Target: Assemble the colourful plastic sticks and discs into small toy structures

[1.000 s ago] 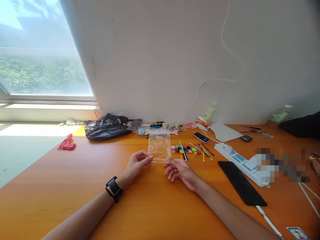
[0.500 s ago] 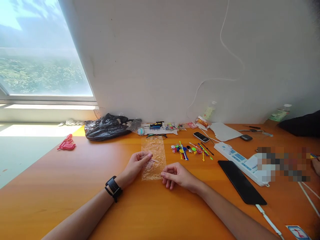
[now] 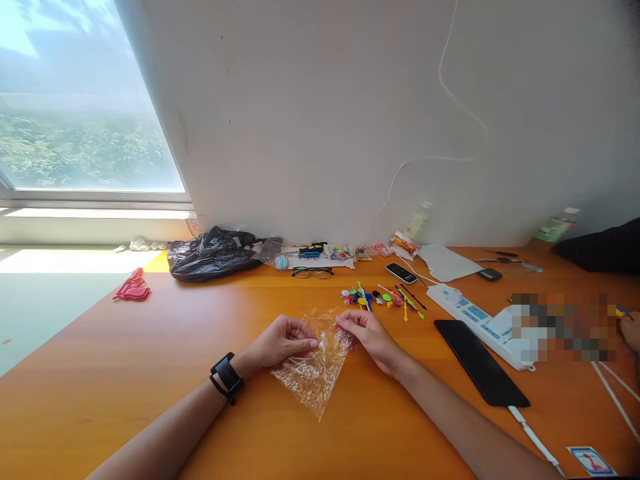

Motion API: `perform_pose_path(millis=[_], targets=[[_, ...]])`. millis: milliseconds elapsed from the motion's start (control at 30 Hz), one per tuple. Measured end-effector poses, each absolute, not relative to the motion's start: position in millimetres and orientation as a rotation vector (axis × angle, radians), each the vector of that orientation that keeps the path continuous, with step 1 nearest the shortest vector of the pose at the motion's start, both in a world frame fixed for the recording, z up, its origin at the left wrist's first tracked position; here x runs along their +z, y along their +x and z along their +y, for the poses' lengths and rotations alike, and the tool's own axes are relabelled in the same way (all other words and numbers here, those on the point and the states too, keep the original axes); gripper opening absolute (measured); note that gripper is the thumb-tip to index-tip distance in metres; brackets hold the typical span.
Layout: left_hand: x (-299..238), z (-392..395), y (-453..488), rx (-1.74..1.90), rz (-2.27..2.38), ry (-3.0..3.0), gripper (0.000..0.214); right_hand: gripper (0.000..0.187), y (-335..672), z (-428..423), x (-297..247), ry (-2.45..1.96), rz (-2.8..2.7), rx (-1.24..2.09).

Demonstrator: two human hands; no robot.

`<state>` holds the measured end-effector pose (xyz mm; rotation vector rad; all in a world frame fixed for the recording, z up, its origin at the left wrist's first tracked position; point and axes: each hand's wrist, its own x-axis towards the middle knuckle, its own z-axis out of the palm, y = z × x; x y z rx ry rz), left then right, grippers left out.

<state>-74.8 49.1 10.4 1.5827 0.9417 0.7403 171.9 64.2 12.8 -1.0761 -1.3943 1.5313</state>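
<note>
A crinkled clear plastic bag (image 3: 314,373) hangs just above the orange table (image 3: 150,373) between my two hands, one corner pointing down toward me. My left hand (image 3: 283,341), with a black watch on the wrist, pinches the bag's upper left edge. My right hand (image 3: 367,337) pinches the upper right edge, fingers closed on the film. Just beyond my right hand lies a scatter of small colourful plastic sticks and discs (image 3: 383,298).
A black plastic bag (image 3: 213,253), eyeglasses (image 3: 313,272) and small packets lie along the wall. A phone (image 3: 402,273), a white power strip (image 3: 477,321) and a black tablet (image 3: 481,363) sit to the right. A red item (image 3: 131,287) lies far left. Another person's hand (image 3: 631,331) shows at the right edge.
The bag lay flat on the table farther away; both hands pulled it toward me and lifted it, so it now hangs tilted with a corner down. My right hand moved up to its top edge.
</note>
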Motion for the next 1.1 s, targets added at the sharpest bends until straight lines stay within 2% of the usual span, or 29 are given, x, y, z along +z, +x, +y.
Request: perform_pose_path(millis=[167,267,367,433,500,600,667,767,933,1100], targets=[[2,65,-90,0.805,1.035,1.697,0.045,0.042,181,72,7,-1.264,-1.525,1.394],[3,72,-98,0.838,1.095,2.016,0.035,0.036,183,68,9,-1.386,-1.755,0.889],[8,63,-92,0.942,1.179,2.361,0.036,0.023,176,55,14,-1.257,-1.887,0.412],[8,50,-80,1.023,1.252,2.437,0.041,0.026,168,44,14,-1.125,-2.051,0.362],[4,34,-66,1.021,1.227,2.487,0.049,0.039,160,35,11,-1.006,-2.271,0.374],[-10,18,-51,0.921,1.224,2.522,0.062,0.058,153,27,1,-0.924,-2.538,0.369],[-18,16,-48,0.779,1.283,2.530,0.068,0.065,154,26,-5,-0.987,-2.605,0.366],[-26,24,-54,0.605,1.343,2.562,0.075,0.067,160,27,-12,-1.091,-2.627,0.371],[-26,41,-70,0.476,1.391,2.652,0.065,0.070,167,30,-16,-1.220,-2.634,0.343],[-23,42,-72,0.458,1.374,2.660,0.068,0.069,161,27,-8,-1.187,-2.576,0.251]])
